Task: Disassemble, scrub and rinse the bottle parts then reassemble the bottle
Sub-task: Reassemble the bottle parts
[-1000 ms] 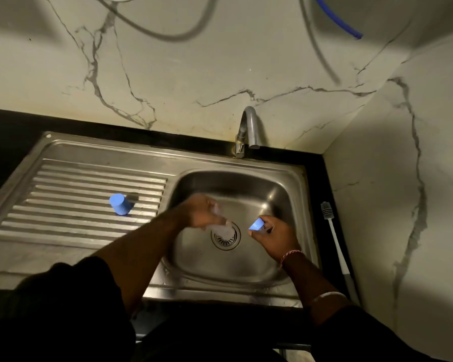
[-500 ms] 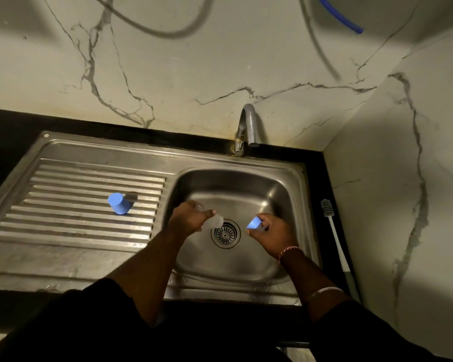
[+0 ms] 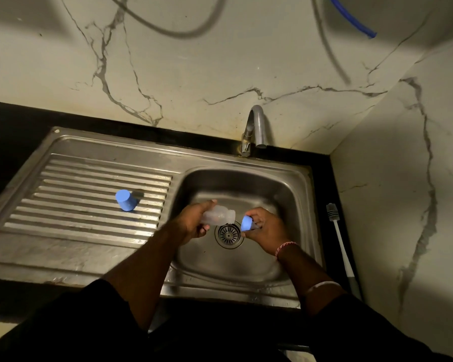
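Observation:
Over the sink basin [image 3: 285, 194], my left hand [image 3: 194, 223] grips a small clear bottle body [image 3: 219, 216] lying on its side, its neck pointing right. My right hand [image 3: 266, 227] holds a blue collar ring [image 3: 246, 223] with its open side turned toward the bottle neck, a small gap between them. A blue cap [image 3: 125, 200] stands on the ribbed drainboard [image 3: 63, 205] to the left.
A white bottle brush [image 3: 339, 236] lies on the black counter strip right of the sink. The tap [image 3: 255, 129] stands behind the basin, no water running. The drain [image 3: 228, 234] sits just under my hands. Marble walls close in behind and on the right.
My left hand has turned the bottle so its neck points right toward the blue ring. The right hand has tilted the ring's opening toward it. Both hands are closer together.

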The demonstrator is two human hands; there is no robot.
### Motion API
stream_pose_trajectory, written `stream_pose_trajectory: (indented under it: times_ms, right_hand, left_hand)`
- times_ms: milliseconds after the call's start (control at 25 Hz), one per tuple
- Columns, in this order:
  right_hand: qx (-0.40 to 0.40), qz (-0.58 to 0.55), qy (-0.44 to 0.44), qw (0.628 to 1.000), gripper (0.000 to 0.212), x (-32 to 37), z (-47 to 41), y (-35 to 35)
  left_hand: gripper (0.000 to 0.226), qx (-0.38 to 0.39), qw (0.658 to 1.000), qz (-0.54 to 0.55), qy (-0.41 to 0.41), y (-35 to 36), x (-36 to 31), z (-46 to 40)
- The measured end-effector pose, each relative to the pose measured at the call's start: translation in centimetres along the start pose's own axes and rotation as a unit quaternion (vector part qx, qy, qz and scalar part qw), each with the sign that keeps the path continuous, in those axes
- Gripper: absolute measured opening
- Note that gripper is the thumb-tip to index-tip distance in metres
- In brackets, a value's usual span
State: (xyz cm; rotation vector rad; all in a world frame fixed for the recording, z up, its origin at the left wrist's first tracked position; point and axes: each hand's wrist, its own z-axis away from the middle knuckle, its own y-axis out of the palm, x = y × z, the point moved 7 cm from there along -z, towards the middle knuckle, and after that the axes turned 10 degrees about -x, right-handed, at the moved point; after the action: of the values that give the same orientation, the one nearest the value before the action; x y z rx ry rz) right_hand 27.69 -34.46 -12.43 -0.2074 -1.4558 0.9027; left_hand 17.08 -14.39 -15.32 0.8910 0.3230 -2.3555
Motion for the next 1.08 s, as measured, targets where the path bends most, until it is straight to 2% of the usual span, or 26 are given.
stream_pose_trajectory:
  times_ms: [120,240,480,560,640,800,920,1000,1080]
  right_hand:
    - [0.01,-0.04,-0.019,0.999,0.058,1.3,-0.4,0.7]
    - [0.012,-0.031,-0.056,0.998,0.058,2.5,-0.7,0.9]
    - [0.049,-0.09,-0.041,0.994,0.059,4.1,-0.9,1.1]
    - [0.035,-0.113,-0.025,0.993,0.059,4.5,-1.2,1.1]
    - [0.038,-0.125,-0.002,0.991,0.056,4.7,-1.5,0.9]
    - [0.107,-0.209,0.108,0.966,0.03,4.5,-1.2,1.3]
    - [0.115,-0.237,0.196,0.944,0.044,3.6,-0.9,1.4]
    - [0.104,-0.231,0.194,0.948,0.048,3.5,-1.1,1.5]
    - [0.053,-0.236,0.152,0.958,0.043,4.2,-1.5,1.2]
  left_hand:
    - [0.041,0.002,1.0,0.0,-0.007,0.7,0.1,0.4]
    - [0.042,0.009,1.0,-0.01,-0.026,0.9,0.1,0.3]
    - [0.036,0.016,0.996,0.043,-0.075,0.6,0.4,0.1]
    - [0.032,0.008,0.994,0.088,-0.057,1.0,0.0,0.1]
    - [0.028,-0.005,0.996,0.088,-0.019,1.2,-1.0,0.2]
    - [0.012,-0.016,0.997,0.037,0.067,1.5,-3.0,0.2]
    - [0.015,-0.024,0.996,0.01,0.086,2.1,-4.0,0.5]
    - [0.026,-0.035,0.996,-0.015,0.086,2.3,-4.4,0.3]
    - [0.033,-0.049,0.996,-0.017,0.071,2.0,-4.4,0.0]
